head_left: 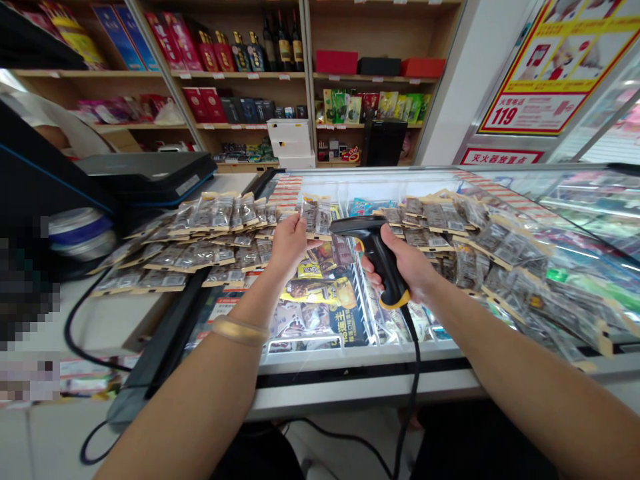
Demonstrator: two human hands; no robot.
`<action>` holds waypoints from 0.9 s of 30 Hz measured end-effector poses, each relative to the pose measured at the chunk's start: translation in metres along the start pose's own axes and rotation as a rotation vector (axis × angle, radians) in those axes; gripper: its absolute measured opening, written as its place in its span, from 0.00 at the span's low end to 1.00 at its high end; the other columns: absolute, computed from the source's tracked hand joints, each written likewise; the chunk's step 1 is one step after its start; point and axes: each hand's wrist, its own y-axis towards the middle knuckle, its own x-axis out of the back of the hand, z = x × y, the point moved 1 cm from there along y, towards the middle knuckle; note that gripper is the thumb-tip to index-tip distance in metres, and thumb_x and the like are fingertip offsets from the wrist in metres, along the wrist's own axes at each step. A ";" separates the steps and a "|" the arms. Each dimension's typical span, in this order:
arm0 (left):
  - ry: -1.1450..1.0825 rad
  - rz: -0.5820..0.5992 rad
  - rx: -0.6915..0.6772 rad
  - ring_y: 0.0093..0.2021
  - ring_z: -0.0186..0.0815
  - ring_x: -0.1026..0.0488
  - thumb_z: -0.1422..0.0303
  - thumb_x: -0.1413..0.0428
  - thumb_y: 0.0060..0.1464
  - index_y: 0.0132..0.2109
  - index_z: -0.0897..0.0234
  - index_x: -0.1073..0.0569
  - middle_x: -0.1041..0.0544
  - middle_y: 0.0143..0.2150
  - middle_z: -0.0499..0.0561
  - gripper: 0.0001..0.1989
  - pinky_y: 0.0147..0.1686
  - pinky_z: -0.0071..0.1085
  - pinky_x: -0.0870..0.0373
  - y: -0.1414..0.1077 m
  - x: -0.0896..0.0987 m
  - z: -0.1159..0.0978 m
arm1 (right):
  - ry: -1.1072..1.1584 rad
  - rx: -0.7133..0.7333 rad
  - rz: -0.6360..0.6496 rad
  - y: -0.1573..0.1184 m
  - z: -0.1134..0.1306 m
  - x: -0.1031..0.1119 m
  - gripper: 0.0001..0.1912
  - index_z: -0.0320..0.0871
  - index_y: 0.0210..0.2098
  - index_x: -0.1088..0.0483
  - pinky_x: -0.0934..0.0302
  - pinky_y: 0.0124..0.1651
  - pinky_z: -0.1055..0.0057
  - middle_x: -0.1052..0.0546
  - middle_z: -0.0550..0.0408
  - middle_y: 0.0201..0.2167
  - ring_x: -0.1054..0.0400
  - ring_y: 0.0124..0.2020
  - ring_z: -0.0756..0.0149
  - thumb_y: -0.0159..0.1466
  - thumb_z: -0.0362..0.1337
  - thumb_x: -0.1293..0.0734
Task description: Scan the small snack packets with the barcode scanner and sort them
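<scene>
My right hand (406, 265) is wrapped round the grip of a black and yellow barcode scanner (383, 257), whose head points left. Between thumb and fingers, my left hand (290, 243) pinches a clear packet (317, 215) with dark contents and a label, just left of the scanner head. Similar packets lie in an overlapping pile (200, 233) on the left, and another pile (450, 227) spreads over the right side. Both piles rest on the glass top of a lit freezer (360, 383). A cable runs down from the scanner.
Black counter equipment (150, 173) stands at the left, with round tins (83, 233) beside it. Beyond the freezer, shelves (240, 77) hold boxes and bottles. Part of another person (50, 127) shows at the far left. A loose cable (75, 327) hangs at the left.
</scene>
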 end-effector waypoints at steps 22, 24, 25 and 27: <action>0.178 0.037 -0.102 0.31 0.35 0.25 0.68 0.49 0.60 0.60 0.68 0.26 0.21 0.33 0.51 0.22 0.39 0.35 0.23 0.001 -0.064 -0.033 | 0.201 0.346 -0.019 -0.046 0.050 0.039 0.32 0.40 0.40 0.28 0.43 0.17 0.77 0.32 0.59 0.20 0.41 0.16 0.73 0.68 0.64 0.41; 0.235 0.080 -0.171 0.35 0.37 0.23 0.68 0.49 0.60 0.60 0.68 0.25 0.19 0.37 0.53 0.23 0.44 0.36 0.24 0.001 -0.093 -0.041 | 0.198 0.404 -0.068 -0.064 0.061 0.062 0.31 0.40 0.39 0.28 0.43 0.18 0.77 0.33 0.59 0.20 0.41 0.17 0.73 0.68 0.64 0.41; 0.254 0.108 -0.199 0.38 0.38 0.22 0.67 0.49 0.60 0.59 0.68 0.25 0.18 0.40 0.55 0.22 0.46 0.36 0.25 0.000 -0.109 -0.044 | 0.196 0.428 -0.096 -0.072 0.066 0.075 0.31 0.40 0.39 0.28 0.43 0.18 0.77 0.33 0.58 0.20 0.41 0.17 0.73 0.67 0.64 0.40; 0.283 0.175 -0.250 0.43 0.39 0.22 0.68 0.50 0.61 0.57 0.68 0.23 0.17 0.46 0.56 0.22 0.50 0.35 0.26 -0.002 -0.143 -0.049 | 0.196 0.472 -0.162 -0.089 0.072 0.098 0.31 0.41 0.38 0.27 0.43 0.18 0.76 0.33 0.58 0.21 0.42 0.17 0.73 0.67 0.64 0.39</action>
